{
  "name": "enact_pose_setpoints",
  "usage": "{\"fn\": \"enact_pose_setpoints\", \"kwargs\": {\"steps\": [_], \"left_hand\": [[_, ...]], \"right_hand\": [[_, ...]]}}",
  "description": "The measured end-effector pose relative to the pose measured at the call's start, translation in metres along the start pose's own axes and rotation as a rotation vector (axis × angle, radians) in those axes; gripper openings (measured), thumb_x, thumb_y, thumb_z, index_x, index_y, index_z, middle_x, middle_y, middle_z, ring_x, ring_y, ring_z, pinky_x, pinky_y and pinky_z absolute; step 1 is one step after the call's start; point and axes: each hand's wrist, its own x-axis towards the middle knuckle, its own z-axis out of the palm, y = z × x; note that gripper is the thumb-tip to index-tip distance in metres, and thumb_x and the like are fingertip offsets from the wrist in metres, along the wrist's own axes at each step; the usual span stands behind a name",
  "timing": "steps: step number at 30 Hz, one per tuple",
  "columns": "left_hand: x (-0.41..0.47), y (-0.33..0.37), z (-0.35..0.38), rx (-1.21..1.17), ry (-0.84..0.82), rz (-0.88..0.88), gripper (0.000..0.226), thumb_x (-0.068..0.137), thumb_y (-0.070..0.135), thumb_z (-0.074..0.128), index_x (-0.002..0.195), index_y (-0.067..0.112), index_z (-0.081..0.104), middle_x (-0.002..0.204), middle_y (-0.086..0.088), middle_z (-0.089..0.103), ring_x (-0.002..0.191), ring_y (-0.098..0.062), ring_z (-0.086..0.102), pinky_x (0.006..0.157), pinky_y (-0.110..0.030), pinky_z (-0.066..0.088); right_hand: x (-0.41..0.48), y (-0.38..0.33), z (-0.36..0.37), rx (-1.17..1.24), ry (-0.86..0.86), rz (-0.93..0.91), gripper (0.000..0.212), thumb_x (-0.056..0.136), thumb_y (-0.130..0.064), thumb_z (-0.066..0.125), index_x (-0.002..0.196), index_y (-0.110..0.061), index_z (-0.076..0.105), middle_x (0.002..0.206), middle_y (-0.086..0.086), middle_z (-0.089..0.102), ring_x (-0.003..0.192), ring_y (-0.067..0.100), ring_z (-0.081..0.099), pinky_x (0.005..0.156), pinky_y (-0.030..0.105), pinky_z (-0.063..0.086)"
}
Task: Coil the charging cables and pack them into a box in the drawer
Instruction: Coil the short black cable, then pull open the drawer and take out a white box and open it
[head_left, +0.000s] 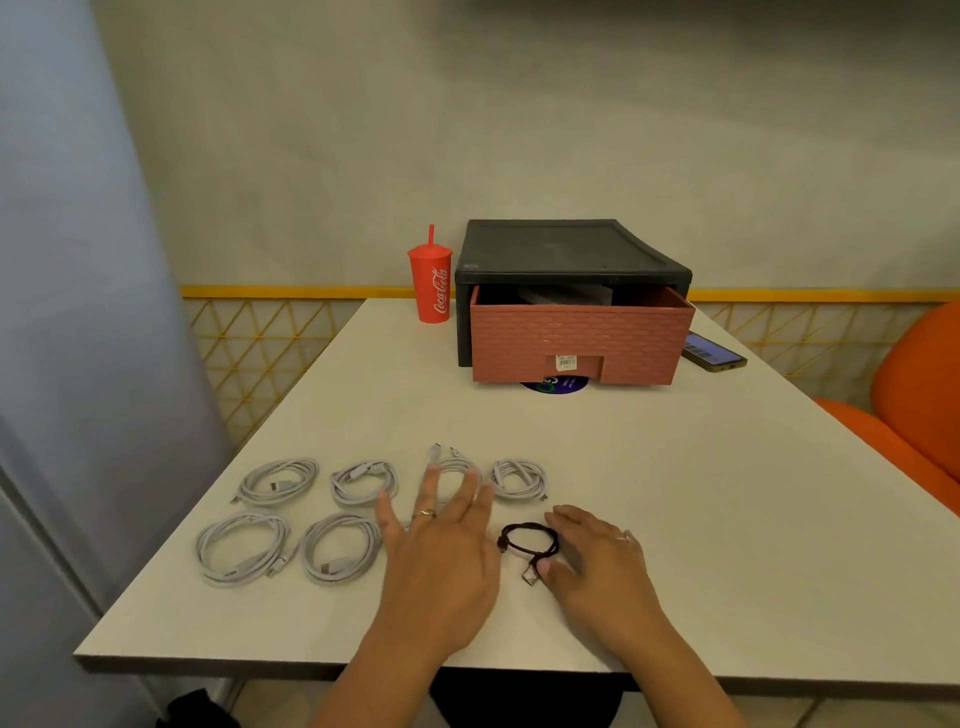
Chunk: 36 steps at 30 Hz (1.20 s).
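White table (675, 493) | black cable (529, 526) coiled between hands, right hand (597, 566) nearer (thumb at plug), relaxed | left hand (441, 551) spread flat | drawer (576, 338) ahead

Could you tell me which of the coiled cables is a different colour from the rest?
The black cable, the small coil by the right hand; the pale cables to its left are all light grey.
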Motion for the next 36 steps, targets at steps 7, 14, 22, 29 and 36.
{"fn": "enact_pose_setpoints", "kwargs": {"steps": [7, 14, 22, 29, 36], "left_hand": [[-0.005, -0.015, 0.005, -0.064, -0.108, -0.052, 0.073, 0.079, 0.056, -0.011, 0.147, 0.038, 0.010, 0.156, 0.020, 0.000, 0.144, -0.014, -0.016, 0.112, -0.052, -0.013], [-0.004, -0.017, 0.018, -0.012, -0.169, -0.040, 0.088, 0.064, 0.055, -0.021, 0.147, 0.040, 0.006, 0.157, 0.018, -0.001, 0.145, -0.013, -0.006, 0.112, -0.054, -0.010], [-0.003, -0.016, 0.009, -0.055, -0.197, -0.072, 0.089, 0.061, 0.052, -0.021, 0.146, 0.042, 0.002, 0.155, 0.022, -0.002, 0.144, -0.009, -0.009, 0.110, -0.055, -0.014], [0.035, -0.017, -0.015, -0.212, -0.114, -0.073, 0.076, 0.072, 0.055, -0.005, 0.145, 0.043, 0.014, 0.154, 0.025, 0.008, 0.143, -0.003, -0.006, 0.112, -0.046, -0.015], [0.119, -0.016, -0.027, -0.374, -0.041, -0.002, 0.051, 0.097, 0.043, 0.032, 0.146, 0.036, 0.020, 0.155, 0.016, 0.011, 0.144, -0.008, -0.001, 0.117, -0.042, -0.004]], "right_hand": [[-0.001, -0.001, 0.000, 0.054, -0.001, -0.009, 0.047, 0.091, -0.046, 0.046, 0.137, -0.037, 0.041, 0.148, -0.016, 0.033, 0.138, 0.005, 0.025, 0.117, 0.033, 0.006], [-0.002, -0.002, 0.001, -0.091, -0.072, -0.072, 0.036, 0.095, -0.048, 0.036, 0.130, -0.048, 0.045, 0.151, -0.017, 0.026, 0.141, 0.010, 0.016, 0.116, 0.036, 0.004], [-0.002, -0.004, -0.003, 0.042, -0.087, -0.088, 0.050, 0.079, -0.057, 0.036, 0.126, -0.047, 0.050, 0.145, -0.018, 0.036, 0.138, 0.007, 0.024, 0.116, 0.033, 0.012], [0.042, -0.004, -0.038, 0.453, 0.154, -0.067, 0.026, 0.088, -0.021, 0.061, 0.101, -0.043, 0.058, 0.109, -0.025, 0.050, 0.099, -0.013, 0.044, 0.080, -0.004, 0.029], [0.133, -0.009, -0.084, 0.305, 0.364, -0.125, 0.037, 0.089, -0.018, 0.060, 0.125, -0.023, 0.057, 0.122, -0.009, 0.050, 0.109, 0.001, 0.040, 0.099, 0.025, 0.037]]}}
